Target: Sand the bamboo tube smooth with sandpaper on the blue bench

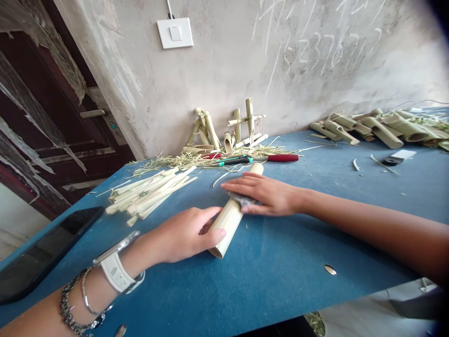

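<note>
Lying toward the front edge of the blue tabletop [280,262], a bamboo tube [228,224] runs with its long axis aimed at the back edge, tilted rightward. The left hand [185,234] cups its near end, steadying it against rolling; the right hand [266,194] lies flat, pressing a steel-wool pad [242,199] onto it.

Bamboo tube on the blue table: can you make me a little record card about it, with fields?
Thing: bamboo tube
Left hand: holding the tube near its lower end
Right hand: pressing a wire scouring pad on the tube
Surface: blue table
Nearby: pile of cut bamboo strips, red-handled tool
</note>
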Available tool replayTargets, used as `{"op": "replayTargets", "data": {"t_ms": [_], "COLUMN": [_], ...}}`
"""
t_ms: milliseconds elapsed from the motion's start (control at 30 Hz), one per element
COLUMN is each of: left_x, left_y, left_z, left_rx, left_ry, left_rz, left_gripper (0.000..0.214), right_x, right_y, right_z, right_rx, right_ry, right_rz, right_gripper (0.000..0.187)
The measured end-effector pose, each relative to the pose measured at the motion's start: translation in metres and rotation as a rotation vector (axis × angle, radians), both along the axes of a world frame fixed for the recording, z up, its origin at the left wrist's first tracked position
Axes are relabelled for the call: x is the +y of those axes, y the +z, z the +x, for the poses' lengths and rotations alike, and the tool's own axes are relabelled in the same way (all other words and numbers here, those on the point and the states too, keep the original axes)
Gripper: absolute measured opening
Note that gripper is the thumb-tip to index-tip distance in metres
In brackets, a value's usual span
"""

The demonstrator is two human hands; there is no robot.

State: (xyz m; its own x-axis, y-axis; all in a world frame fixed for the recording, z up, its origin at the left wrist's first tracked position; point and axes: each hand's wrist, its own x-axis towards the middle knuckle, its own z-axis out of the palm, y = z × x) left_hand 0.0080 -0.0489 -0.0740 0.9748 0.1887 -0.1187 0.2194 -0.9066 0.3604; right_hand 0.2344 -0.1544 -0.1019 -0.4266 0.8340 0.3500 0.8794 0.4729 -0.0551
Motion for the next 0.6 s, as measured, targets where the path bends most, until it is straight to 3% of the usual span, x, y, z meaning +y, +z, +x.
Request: {"op": "replayTargets", "data": {"t_ms": [100,167,233,367,433,500,600], "left_x": [0.001,0.001,0.000,0.000,0.001,0.001,0.002], "left_y": [0.000,0.000,0.001,0.001,0.001,0.000,0.000], "left_z": [-0.001,-0.001,-0.001,0.000,0.001,0.001,0.000], "left_rx": [0.017,0.020,0.019,0.011,0.012,0.015,0.018], "left_ry": [-0.002,0.005,0.009,0.008,-0.004,-0.013,-0.015], "left_rz": [-0.014,-0.006,-0.002,-0.004,0.002,0.006,0.009], "left_gripper": [0.048,0.049,0.049,0.047,0.047,0.049,0.053], "right_x": [0.006,0.007,0.004,-0.003,-0.003,0.000,0.007], "right_y": [-0.006,-0.009,-0.008,0.000,0.002,0.002,-0.002], "right_z": [0.025,0.028,0.019,-0.009,-0.010,0.000,0.024], "right_rx": [0.032,0.063,0.069,0.029,0.002,-0.003,0.019], "right_ry": [-0.282,-0.345,-0.284,0.043,0.137,0.063,-0.209], "right_rz": [0.062,0.072,0.053,-0.026,-0.023,0.008,0.041], "right_gripper": [0.060,0.063,0.063,0.058,0.055,0.053,0.053]}}
